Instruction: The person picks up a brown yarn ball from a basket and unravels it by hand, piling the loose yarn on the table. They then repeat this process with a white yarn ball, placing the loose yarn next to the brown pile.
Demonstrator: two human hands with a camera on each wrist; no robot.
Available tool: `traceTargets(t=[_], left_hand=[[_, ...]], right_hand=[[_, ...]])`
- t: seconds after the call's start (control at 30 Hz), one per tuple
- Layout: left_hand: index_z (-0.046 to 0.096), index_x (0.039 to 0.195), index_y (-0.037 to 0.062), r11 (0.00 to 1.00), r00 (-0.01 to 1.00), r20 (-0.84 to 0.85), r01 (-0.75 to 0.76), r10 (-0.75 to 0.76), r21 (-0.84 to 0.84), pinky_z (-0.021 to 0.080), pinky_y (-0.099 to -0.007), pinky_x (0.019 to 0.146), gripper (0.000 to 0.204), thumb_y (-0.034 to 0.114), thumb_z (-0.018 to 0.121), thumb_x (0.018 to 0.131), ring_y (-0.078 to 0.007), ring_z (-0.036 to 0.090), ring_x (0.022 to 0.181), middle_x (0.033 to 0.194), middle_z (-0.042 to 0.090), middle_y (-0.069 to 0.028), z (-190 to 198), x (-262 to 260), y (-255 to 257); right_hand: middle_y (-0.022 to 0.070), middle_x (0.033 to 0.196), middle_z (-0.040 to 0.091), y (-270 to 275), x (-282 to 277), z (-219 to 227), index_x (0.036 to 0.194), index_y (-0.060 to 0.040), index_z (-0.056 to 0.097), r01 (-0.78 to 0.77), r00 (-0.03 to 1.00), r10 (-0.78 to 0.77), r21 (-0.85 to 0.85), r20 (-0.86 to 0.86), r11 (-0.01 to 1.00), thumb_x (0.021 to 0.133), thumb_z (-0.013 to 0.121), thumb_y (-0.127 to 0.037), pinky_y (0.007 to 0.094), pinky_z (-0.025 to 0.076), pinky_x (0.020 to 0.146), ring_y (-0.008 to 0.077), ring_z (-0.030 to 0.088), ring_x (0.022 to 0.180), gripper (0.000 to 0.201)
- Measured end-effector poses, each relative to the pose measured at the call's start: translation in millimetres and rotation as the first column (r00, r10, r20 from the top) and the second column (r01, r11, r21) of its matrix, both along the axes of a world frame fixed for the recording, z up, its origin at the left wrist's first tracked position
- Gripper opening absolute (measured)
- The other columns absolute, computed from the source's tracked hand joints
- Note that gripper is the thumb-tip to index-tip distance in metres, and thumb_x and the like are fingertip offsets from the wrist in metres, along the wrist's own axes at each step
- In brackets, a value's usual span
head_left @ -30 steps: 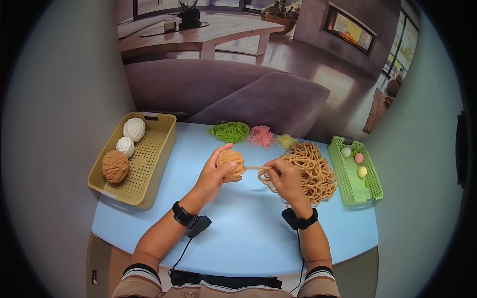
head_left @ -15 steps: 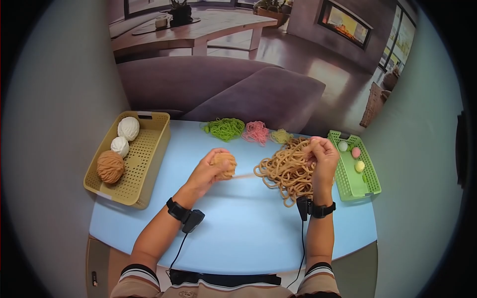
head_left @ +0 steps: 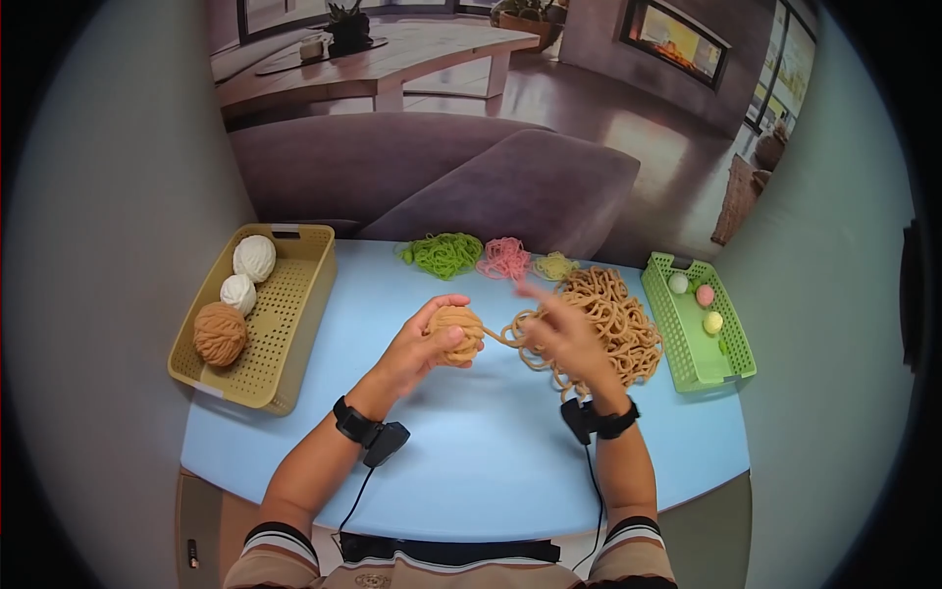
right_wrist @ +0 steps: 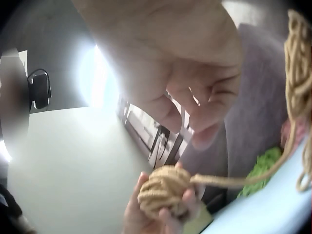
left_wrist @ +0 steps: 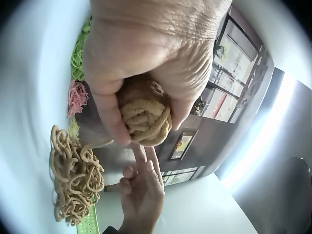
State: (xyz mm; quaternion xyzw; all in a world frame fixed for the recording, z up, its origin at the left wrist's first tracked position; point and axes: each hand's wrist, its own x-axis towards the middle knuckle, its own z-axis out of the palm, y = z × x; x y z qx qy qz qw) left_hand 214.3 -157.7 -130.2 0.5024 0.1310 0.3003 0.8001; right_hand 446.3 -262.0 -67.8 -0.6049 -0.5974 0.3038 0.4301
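Observation:
My left hand [head_left: 405,355] grips a ball of tan yarn [head_left: 456,335] over the middle of the table, fingers and thumb on either side of it. A strand [right_wrist: 229,181] runs from the ball to a loose heap of tan yarn [head_left: 618,329] on the right. My right hand [head_left: 569,344], blurred, is raised in front of the heap, near the strand. In the left wrist view the right hand [left_wrist: 141,195] has two fingers stretched out and the others bent, holding nothing.
A tan basket [head_left: 309,314] at left holds two white yarn balls [head_left: 254,259] and a brown one [head_left: 220,334]. Tangles of green [head_left: 444,254], pink [head_left: 505,258] and pale yellow yarn [head_left: 556,266] lie along the back edge. A green basket [head_left: 687,368] with small balls stands right.
My right hand swung out right over the heap, then came back left toward the ball, its fingers now spread. The left hand keeps its hold on the ball.

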Motion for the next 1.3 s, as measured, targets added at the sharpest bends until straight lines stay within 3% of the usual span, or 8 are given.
traceTargets(t=[0.1, 0.37, 0.6, 0.73, 0.83, 0.93, 1.07, 1.3], left_hand=[[0.041, 0.145, 0.0079, 0.991, 0.997, -0.002, 0.079, -0.079, 0.111, 0.059, -0.0369, 0.088, 0.061, 0.022, 0.071, 0.093, -0.0241, 0.066, 0.112, 0.13, 0.061, -0.0124, 9, -2, -7], [0.051, 0.138, 0.0057, 0.961, 0.951, -0.309, 0.102, -0.017, 0.259, 0.056, -0.0339, 0.091, 0.054, 0.022, 0.074, 0.092, -0.0166, 0.064, 0.11, 0.122, 0.064, -0.0089, -3, 4, -4], [0.046, 0.137, 0.0109, 0.943, 0.949, -0.036, -0.315, 0.313, -0.11, 0.061, -0.0339, 0.088, 0.042, 0.027, 0.062, 0.101, -0.021, 0.067, 0.106, 0.122, 0.06, -0.0097, -23, 0, 23], [0.044, 0.14, 0.011, 0.913, 0.935, 0.064, -0.325, 0.35, -0.246, 0.061, -0.0343, 0.087, 0.045, 0.028, 0.061, 0.102, -0.0252, 0.068, 0.108, 0.122, 0.06, -0.0112, -17, -11, 33], [0.042, 0.142, 0.0103, 0.939, 0.948, 0.095, -0.282, 0.305, -0.199, 0.061, -0.0351, 0.086, 0.048, 0.029, 0.06, 0.102, -0.0269, 0.068, 0.109, 0.123, 0.06, -0.0119, -11, -11, 29], [0.041, 0.143, 0.0088, 0.963, 0.964, 0.121, -0.216, 0.236, -0.162, 0.061, -0.0362, 0.087, 0.049, 0.029, 0.06, 0.102, -0.0276, 0.068, 0.109, 0.124, 0.06, -0.0123, -7, -6, 21], [0.042, 0.143, 0.0067, 0.988, 0.979, 0.166, -0.102, 0.121, -0.118, 0.06, -0.0381, 0.089, 0.051, 0.028, 0.06, 0.101, -0.0278, 0.067, 0.111, 0.128, 0.06, -0.0131, 0, -3, 7], [0.043, 0.141, 0.0041, 0.993, 0.966, 0.23, 0.11, -0.114, 0.031, 0.057, -0.0411, 0.094, 0.059, 0.025, 0.069, 0.092, -0.0268, 0.063, 0.117, 0.135, 0.057, -0.0156, 20, -13, 1]], right_hand=[[0.004, 0.075, 0.067, 9, -23, -25, 0.126, -0.003, 0.066, -0.24, 0.97, 0.24, 0.003, 0.043, 0.971, 0.096, 0.063, -0.015, 0.0263, 0.05, 0.064, 0.0109, 0.062, 0.067, 0.032], [-0.0024, 0.066, 0.057, 8, 4, -20, 0.098, 0.0007, 0.07, 0.081, 0.974, -0.078, 0.006, -0.214, 0.997, 0.101, 0.06, -0.017, 0.0221, 0.039, 0.049, 0.0045, 0.05, 0.056, 0.021], [-0.0013, 0.068, 0.059, -6, 8, 3, 0.1, -0.0008, 0.067, 0.159, 0.938, -0.064, 0.261, -0.341, 0.952, 0.103, 0.059, -0.018, 0.0188, 0.041, 0.049, 0.0044, 0.05, 0.054, 0.019], [-0.0019, 0.071, 0.061, -3, 36, 0, 0.102, -0.0002, 0.069, 0.341, 0.902, -0.205, 0.335, -0.38, 0.878, 0.103, 0.059, -0.017, 0.0185, 0.04, 0.051, 0.0029, 0.051, 0.058, 0.019], [-0.0021, 0.071, 0.062, 4, 56, -9, 0.11, -0.0003, 0.07, 0.461, 0.883, -0.388, 0.326, -0.266, 0.825, 0.1, 0.061, -0.014, 0.0186, 0.04, 0.051, 0.0023, 0.051, 0.059, 0.019], [0.0014, 0.082, 0.067, 23, 84, -49, 0.125, -0.0021, 0.067, 0.32, 0.828, -0.543, 0.677, 0.139, 0.662, 0.096, 0.062, -0.009, 0.0196, 0.041, 0.051, 0.0031, 0.054, 0.061, 0.029], [0.007, 0.1, 0.071, 8, -6, -12, 0.141, -0.0047, 0.057, 0.174, 0.977, -0.153, 0.136, -0.15, 0.975, 0.093, 0.06, -0.004, 0.021, 0.045, 0.051, 0.0062, 0.06, 0.067, 0.048], [0.0023, 0.091, 0.071, 38, -42, -41, 0.123, -0.0032, 0.064, -0.353, 0.917, 0.325, -0.091, -0.23, 0.931, 0.092, 0.06, -0.006, 0.0233, 0.049, 0.053, 0.0087, 0.063, 0.07, 0.031]])
